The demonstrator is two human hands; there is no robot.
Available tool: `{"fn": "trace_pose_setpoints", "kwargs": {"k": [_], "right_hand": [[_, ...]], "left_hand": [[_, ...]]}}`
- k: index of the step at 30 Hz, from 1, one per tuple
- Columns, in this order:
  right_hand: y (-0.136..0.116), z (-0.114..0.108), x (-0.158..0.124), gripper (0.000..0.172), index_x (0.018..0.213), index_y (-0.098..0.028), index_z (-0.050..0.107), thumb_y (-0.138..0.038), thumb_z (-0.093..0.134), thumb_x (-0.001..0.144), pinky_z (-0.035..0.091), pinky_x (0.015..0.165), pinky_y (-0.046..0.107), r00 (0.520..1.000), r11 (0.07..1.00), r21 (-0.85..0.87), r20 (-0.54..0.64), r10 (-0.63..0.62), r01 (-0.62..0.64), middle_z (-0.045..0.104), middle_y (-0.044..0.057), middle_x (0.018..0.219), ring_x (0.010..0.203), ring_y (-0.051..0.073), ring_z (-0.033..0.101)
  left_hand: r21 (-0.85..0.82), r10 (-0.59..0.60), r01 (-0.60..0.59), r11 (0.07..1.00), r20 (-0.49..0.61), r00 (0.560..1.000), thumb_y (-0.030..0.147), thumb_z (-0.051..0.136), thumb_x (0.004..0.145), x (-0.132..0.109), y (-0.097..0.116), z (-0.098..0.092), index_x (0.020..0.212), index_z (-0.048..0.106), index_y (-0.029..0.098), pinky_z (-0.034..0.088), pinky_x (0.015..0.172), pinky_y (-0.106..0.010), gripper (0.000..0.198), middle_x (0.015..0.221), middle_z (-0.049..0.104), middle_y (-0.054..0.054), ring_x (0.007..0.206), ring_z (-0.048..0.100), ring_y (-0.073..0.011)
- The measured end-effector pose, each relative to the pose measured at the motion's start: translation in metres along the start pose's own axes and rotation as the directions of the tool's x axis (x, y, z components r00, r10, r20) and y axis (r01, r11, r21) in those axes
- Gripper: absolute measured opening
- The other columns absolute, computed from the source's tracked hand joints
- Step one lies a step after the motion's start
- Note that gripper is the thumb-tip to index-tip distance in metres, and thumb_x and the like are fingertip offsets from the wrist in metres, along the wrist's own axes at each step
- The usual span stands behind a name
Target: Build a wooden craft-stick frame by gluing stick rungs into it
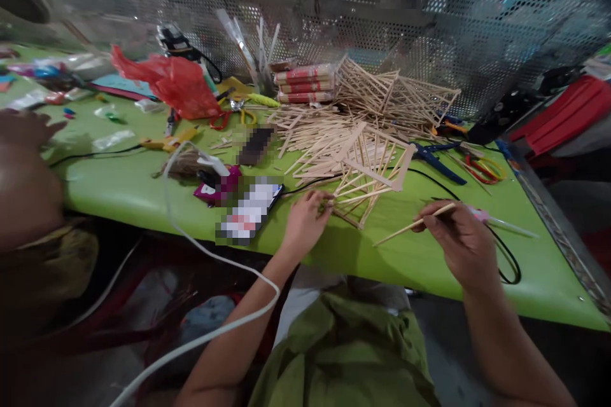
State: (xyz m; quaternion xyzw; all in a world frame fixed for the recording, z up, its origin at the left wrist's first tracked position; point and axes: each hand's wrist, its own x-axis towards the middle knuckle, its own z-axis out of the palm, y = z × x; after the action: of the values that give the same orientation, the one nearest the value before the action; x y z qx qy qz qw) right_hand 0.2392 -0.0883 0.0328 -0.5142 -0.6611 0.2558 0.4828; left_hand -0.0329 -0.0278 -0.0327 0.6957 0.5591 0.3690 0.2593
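Observation:
My left hand [309, 219] is closed on the near left corner of a small frame built of wooden sticks [367, 194], which rests tilted on the green tabletop. Flat pale sticks form its far side, and thin round ones run toward my fingers. Off to the right, my right hand [456, 238] pinches a single wooden stick [401, 231], its tip pointing down and left toward the frame. Behind the frame lies a loose pile of flat wooden sticks [310, 133]. A glue gun with a pinkish body [478, 214] seems to lie behind my right hand, partly hidden.
A phone [252, 210] lies left of my left hand, beside a purple power strip [217, 187]. A white cable [210, 254] loops across the front. Blue cutters [439, 162] and scissors [487, 168] lie right; a larger stick structure [396, 92] stands behind. Another person's arm [28, 184] reaches in.

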Motion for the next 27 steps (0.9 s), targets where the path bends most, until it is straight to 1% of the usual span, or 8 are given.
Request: {"fn": "trace_pose_setpoints", "kwargs": {"k": [2, 7, 10, 12, 14, 18, 22, 27], "right_hand": [[0.004, 0.006, -0.002, 0.015, 0.097, -0.027, 0.069, -0.041, 0.066, 0.094, 0.057, 0.068, 0.036, 0.999, 0.999, -0.039, 0.043, 0.007, -0.005, 0.072, 0.004, 0.088, 0.074, 0.021, 0.071], [0.022, 0.013, -0.001, 0.026, 0.096, -0.024, 0.071, -0.049, 0.063, 0.094, 0.058, 0.069, 0.034, 0.972, 0.992, -0.081, 0.204, 0.113, -0.098, 0.075, 0.004, 0.082, 0.074, 0.021, 0.072], [0.037, 0.005, 0.005, 0.031, 0.099, -0.023, 0.070, -0.052, 0.065, 0.092, 0.059, 0.070, 0.034, 0.973, 0.981, 0.016, 0.131, 0.191, -0.194, 0.074, 0.003, 0.084, 0.073, 0.021, 0.073], [0.042, 0.000, 0.011, 0.031, 0.099, -0.023, 0.069, -0.053, 0.067, 0.090, 0.060, 0.072, 0.035, 0.976, 0.975, 0.062, 0.073, 0.207, -0.211, 0.074, 0.003, 0.088, 0.074, 0.020, 0.073], [0.042, -0.002, 0.017, 0.030, 0.099, -0.024, 0.069, -0.053, 0.068, 0.090, 0.060, 0.074, 0.036, 0.976, 0.976, 0.057, 0.071, 0.206, -0.211, 0.074, 0.004, 0.089, 0.075, 0.021, 0.073], [0.034, 0.005, 0.026, 0.027, 0.096, -0.028, 0.072, -0.053, 0.063, 0.093, 0.059, 0.074, 0.037, 0.976, 0.983, -0.052, 0.120, 0.180, -0.175, 0.075, 0.003, 0.084, 0.077, 0.023, 0.073], [0.030, 0.012, 0.030, 0.030, 0.084, -0.027, 0.073, -0.054, 0.062, 0.093, 0.057, 0.073, 0.039, 0.984, 0.978, -0.168, 0.105, 0.147, -0.128, 0.076, 0.003, 0.081, 0.078, 0.025, 0.072], [0.031, 0.015, 0.033, 0.029, 0.084, -0.027, 0.074, -0.049, 0.059, 0.094, 0.055, 0.071, 0.039, 0.984, 0.958, -0.272, 0.123, 0.131, -0.094, 0.078, 0.004, 0.081, 0.077, 0.026, 0.072]], "left_hand": [[0.041, 0.000, -0.004, 0.999, 0.097, 0.995, 0.015, 0.060, 0.089, 0.000, -0.001, 0.003, 0.097, 0.070, 0.023, 0.045, 0.098, -0.039, 0.015, 0.108, 0.073, -0.005, 0.108, 0.065, -0.0239], [0.105, 0.032, -0.053, 0.993, 0.188, 0.982, 0.014, 0.059, 0.091, -0.007, 0.018, 0.021, 0.096, 0.072, 0.024, 0.042, 0.096, -0.039, 0.018, 0.109, 0.076, -0.004, 0.106, 0.065, -0.0236], [0.137, 0.037, -0.069, 0.988, 0.221, 0.975, 0.014, 0.058, 0.093, -0.010, 0.026, 0.025, 0.098, 0.071, 0.024, 0.041, 0.092, -0.039, 0.018, 0.109, 0.076, -0.003, 0.105, 0.065, -0.0242], [0.153, 0.033, -0.068, 0.986, 0.220, 0.975, 0.015, 0.058, 0.093, -0.012, 0.028, 0.025, 0.098, 0.070, 0.024, 0.040, 0.091, -0.039, 0.015, 0.107, 0.076, -0.003, 0.105, 0.065, -0.0247], [0.161, 0.025, -0.060, 0.985, 0.207, 0.978, 0.016, 0.059, 0.093, -0.013, 0.028, 0.025, 0.096, 0.069, 0.023, 0.040, 0.090, -0.039, 0.013, 0.106, 0.076, -0.002, 0.105, 0.064, -0.0250], [0.140, 0.021, -0.046, 0.989, 0.181, 0.983, 0.015, 0.061, 0.091, -0.016, 0.028, 0.026, 0.094, 0.069, 0.023, 0.040, 0.091, -0.038, 0.012, 0.107, 0.076, -0.003, 0.105, 0.064, -0.0244], [0.107, 0.018, -0.040, 0.993, 0.192, 0.981, 0.015, 0.061, 0.090, -0.017, 0.028, 0.023, 0.095, 0.069, 0.023, 0.041, 0.091, -0.038, 0.013, 0.107, 0.077, -0.002, 0.105, 0.066, -0.0239], [0.081, 0.039, -0.056, 0.995, 0.191, 0.981, 0.014, 0.061, 0.090, -0.015, 0.028, 0.015, 0.094, 0.069, 0.024, 0.041, 0.089, -0.036, 0.013, 0.107, 0.077, -0.001, 0.104, 0.067, -0.0223]]}}
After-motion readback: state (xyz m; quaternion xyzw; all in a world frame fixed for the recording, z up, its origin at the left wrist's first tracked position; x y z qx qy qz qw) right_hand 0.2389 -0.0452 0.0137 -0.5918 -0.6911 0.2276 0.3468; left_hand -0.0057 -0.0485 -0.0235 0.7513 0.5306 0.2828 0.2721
